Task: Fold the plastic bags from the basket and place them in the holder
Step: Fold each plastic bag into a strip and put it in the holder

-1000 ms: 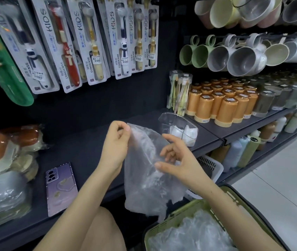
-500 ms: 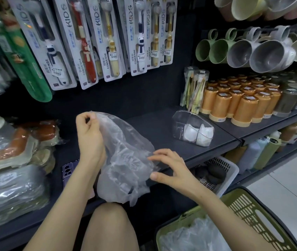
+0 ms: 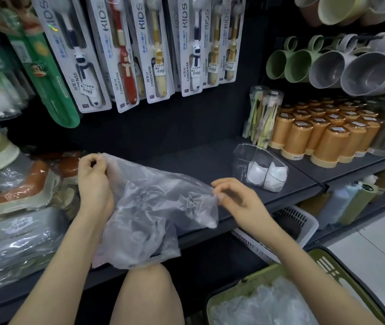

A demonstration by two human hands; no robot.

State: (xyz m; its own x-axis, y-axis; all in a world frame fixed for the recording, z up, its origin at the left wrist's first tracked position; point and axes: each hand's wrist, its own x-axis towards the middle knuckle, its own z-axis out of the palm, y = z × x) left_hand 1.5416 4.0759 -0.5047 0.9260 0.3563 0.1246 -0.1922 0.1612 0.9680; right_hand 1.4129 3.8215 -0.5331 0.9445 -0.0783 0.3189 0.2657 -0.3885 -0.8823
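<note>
- Below the front edge of the shelf (image 3: 198, 160), nearest the camera, the green basket (image 3: 245, 286) held a heap of crumpled bags (image 3: 271, 306), so most of the job seemed to remain.
- Over that front edge, the plastic bag (image 3: 154, 207) had come down from hanging upright a second earlier. It was stretched sideways, its lower part drooping past the edge toward a bare knee (image 3: 144, 296).
- At the bag's upper left corner, the left hand (image 3: 94, 184) pinched the plastic with curled fingers. The right hand (image 3: 243, 202) had moved out to the bag's right edge and pinched it between thumb and fingertips.
- Judging from this, the bag was being spread flat for a first fold; no crease showed yet.
- Under the shelf, a white basket (image 3: 304, 221) sat behind the right forearm.
- On the left end of the shelf, wrapped goods (image 3: 22, 231) crowded close to the left hand and narrowed the flat working room.
- Toward the right end of the shelf, the clear holder (image 3: 260, 168) stood well apart from the bag, with white bundles inside that looked like folded bags.
- Beyond the shelf's right end stood orange tumblers (image 3: 327, 141); above the shelf hung toothbrush packs (image 3: 154, 55).
</note>
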